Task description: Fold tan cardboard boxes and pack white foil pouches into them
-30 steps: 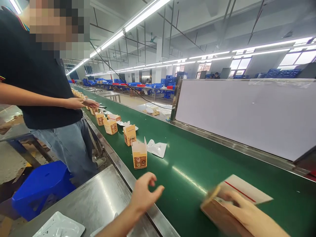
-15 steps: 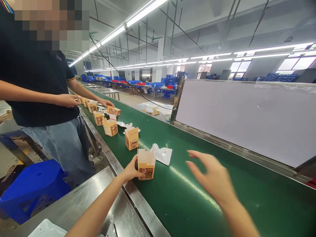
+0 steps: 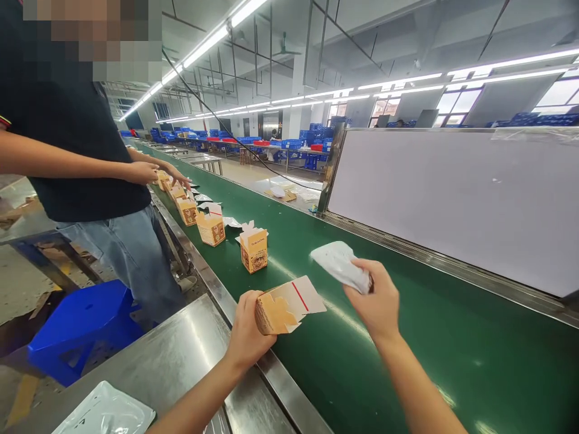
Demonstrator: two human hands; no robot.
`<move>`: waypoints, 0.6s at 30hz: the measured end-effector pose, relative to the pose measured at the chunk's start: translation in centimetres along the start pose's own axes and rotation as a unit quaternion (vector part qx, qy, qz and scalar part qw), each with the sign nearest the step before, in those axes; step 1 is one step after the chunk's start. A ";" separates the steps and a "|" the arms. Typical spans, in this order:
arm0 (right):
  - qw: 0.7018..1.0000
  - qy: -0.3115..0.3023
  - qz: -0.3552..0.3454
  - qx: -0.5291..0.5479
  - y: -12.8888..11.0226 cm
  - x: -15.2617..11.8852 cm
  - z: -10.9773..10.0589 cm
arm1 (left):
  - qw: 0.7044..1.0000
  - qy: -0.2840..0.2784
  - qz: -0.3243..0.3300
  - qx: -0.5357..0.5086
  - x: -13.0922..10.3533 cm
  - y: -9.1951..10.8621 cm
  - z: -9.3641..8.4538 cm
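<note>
My left hand (image 3: pixel 248 334) grips a small yellow-brown cardboard box (image 3: pixel 283 308), tilted so its open top with a red-striped flap faces right. My right hand (image 3: pixel 376 301) is closed around one end of a white plastic pouch (image 3: pixel 339 263), held above the green conveyor belt (image 3: pixel 362 374). Pouch and box are apart. Beyond them another printed box (image 3: pixel 254 248) stands upright on the belt with its flaps raised. A further open box (image 3: pixel 211 228) stands behind it on the left.
A co-worker in a dark shirt (image 3: pixel 67 132) stands at the left of the belt, hands near more boxes. A blue stool (image 3: pixel 84 325) and a steel side table (image 3: pixel 181 349) bearing a white pouch (image 3: pixel 106 410) are near. A white panel (image 3: pixel 452 205) borders the belt's far side.
My right hand has closed on the white pouch and lifted it off the belt. My left hand has raised and tilted the box. The co-worker's hand has released a box.
</note>
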State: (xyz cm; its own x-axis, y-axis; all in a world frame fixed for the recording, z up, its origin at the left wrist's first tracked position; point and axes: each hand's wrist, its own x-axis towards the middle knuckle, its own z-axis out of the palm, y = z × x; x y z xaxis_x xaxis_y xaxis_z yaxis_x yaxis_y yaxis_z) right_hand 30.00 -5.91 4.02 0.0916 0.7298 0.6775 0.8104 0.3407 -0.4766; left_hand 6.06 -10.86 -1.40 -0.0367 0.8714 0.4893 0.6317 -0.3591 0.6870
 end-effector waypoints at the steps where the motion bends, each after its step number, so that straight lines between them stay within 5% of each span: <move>1: 0.995 0.032 -0.090 -0.001 -1.1 -0.8 -1.7 | 1.000 0.013 0.006 0.013 -0.2 0.3 0.3; 4: 0.944 0.031 -0.329 -0.017 -3.9 -3.5 -4.4 | 0.997 0.056 0.033 0.029 -0.6 1.5 1.2; 6: 0.928 -0.064 -0.368 -0.001 -4.6 -4.9 -4.8 | 0.994 0.075 0.070 0.029 -1.1 2.3 1.9; 10: 0.890 -0.339 -0.282 0.117 -4.3 -6.1 -5.2 | 0.985 0.005 0.174 -0.001 -2.7 3.7 3.2; 13: 0.845 -0.469 -0.183 0.179 -4.1 -6.3 -6.0 | 0.981 -0.048 0.180 -0.045 -4.1 4.5 4.3; 15: 0.860 -0.460 -0.168 0.143 -4.1 -6.6 -6.6 | 0.987 -0.069 0.129 -0.061 -4.5 5.2 4.8; 18: 0.933 -0.274 -0.232 0.008 -4.0 -7.8 -7.5 | 0.992 -0.090 0.020 -0.084 -4.5 6.6 5.3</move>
State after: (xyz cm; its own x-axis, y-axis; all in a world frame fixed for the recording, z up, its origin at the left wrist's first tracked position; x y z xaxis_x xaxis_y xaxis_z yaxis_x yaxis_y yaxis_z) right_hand 30.36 -17.35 4.85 -0.5807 0.6930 0.4272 0.6794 0.7016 -0.2148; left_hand 14.50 -15.34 -1.92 0.1341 0.8953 0.4248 0.4917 -0.4323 0.7559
